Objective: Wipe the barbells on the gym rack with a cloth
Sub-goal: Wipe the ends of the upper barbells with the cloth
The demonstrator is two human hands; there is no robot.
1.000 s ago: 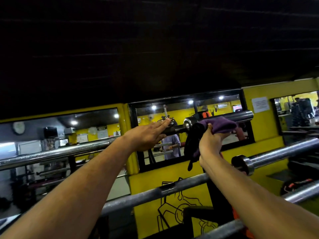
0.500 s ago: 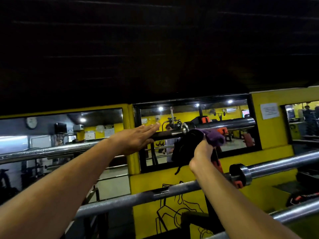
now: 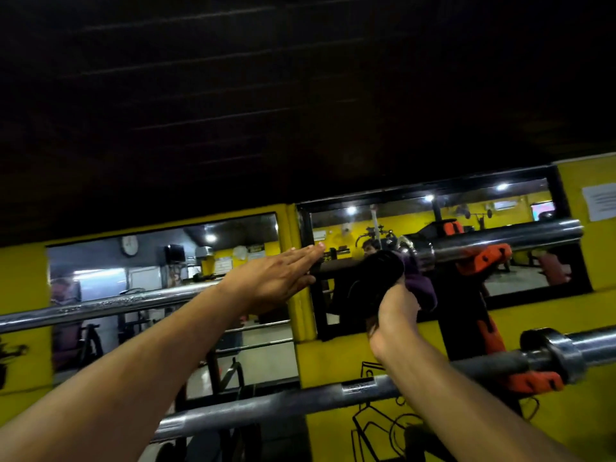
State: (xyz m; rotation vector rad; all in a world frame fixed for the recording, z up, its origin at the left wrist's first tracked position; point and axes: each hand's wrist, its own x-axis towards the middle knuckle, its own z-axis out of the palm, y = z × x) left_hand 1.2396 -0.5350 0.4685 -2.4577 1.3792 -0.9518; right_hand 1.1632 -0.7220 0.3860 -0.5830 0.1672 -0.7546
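A chrome top barbell [image 3: 493,240] runs across the rack at head height, its thin shaft reaching left [image 3: 110,305]. My right hand [image 3: 395,315] grips a dark purple and black cloth [image 3: 376,278] wrapped around this bar just left of its collar. My left hand [image 3: 276,278] lies flat on the shaft with straight fingers, left of the cloth. A second barbell [image 3: 293,401] sits lower, crossing under my right forearm, its collar [image 3: 553,355] at the right.
A yellow wall [image 3: 333,365] with black-framed mirrors [image 3: 160,261] stands behind the rack. An orange and black rack upright [image 3: 483,261] holds the bars at the right. A paper notice [image 3: 600,201] hangs at the far right. The ceiling above is dark.
The cloth in my right hand has slid left along the top barbell, off the thick sleeve and past the collar. My left hand stays flat on the shaft.
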